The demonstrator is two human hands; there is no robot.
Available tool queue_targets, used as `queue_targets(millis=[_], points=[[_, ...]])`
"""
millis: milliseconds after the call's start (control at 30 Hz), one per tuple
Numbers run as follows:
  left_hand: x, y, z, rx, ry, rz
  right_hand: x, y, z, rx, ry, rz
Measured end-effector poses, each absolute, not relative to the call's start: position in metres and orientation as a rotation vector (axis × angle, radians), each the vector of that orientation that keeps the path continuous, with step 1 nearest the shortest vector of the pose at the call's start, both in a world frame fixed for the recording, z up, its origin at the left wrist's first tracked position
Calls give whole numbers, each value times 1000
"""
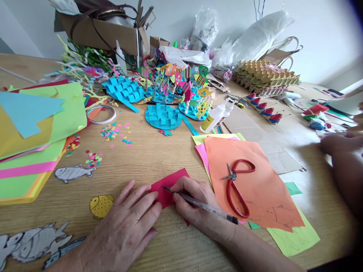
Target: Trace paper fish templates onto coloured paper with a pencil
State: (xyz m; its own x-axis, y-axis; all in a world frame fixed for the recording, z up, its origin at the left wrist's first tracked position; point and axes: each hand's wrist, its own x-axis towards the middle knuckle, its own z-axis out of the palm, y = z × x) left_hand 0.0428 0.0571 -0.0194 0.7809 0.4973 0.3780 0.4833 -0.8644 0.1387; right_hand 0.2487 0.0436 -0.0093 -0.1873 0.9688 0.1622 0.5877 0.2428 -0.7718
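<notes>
A small red paper piece (167, 187) lies on the wooden table (147, 155) near the front edge. My left hand (127, 223) rests flat on the table, fingers spread, its fingertips pressing the left side of the red paper. My right hand (195, 202) is closed round a clear-barrelled pen (204, 206), whose tip touches the red paper. Just right of that hand, red-handled scissors (236, 185) lie open on an orange sheet (252, 185).
Stacked coloured sheets (36, 132) fill the left. Paper fish cutouts (73, 172) and a yellow fish (101, 206) lie nearby, with confetti (110, 132), a tape roll (101, 113), a glue bottle (214, 119), blue paper wave models (164, 115) and egg trays (263, 75). Another person's arm (344, 162) enters at right.
</notes>
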Motion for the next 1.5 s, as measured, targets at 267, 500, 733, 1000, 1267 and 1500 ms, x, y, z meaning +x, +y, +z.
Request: queue_targets(millis=[267, 500, 733, 1000, 1267, 1500], points=[[44, 54, -20, 2903, 846, 625, 249, 44, -10, -1442, -1867, 724], [44, 57, -16, 2917, 802, 639, 249, 44, -9, -1445, -1870, 737], [45, 57, -16, 2916, 807, 651, 249, 44, -8, -1448, -1870, 743], [44, 57, -17, 2929, 802, 608, 250, 43, -9, -1441, -1848, 740], [43, 57, -19, 2944, 801, 602, 250, 43, -11, -1428, -1859, 704], [42, 57, -19, 2955, 794, 619, 249, 43, -9, -1440, -1858, 711]])
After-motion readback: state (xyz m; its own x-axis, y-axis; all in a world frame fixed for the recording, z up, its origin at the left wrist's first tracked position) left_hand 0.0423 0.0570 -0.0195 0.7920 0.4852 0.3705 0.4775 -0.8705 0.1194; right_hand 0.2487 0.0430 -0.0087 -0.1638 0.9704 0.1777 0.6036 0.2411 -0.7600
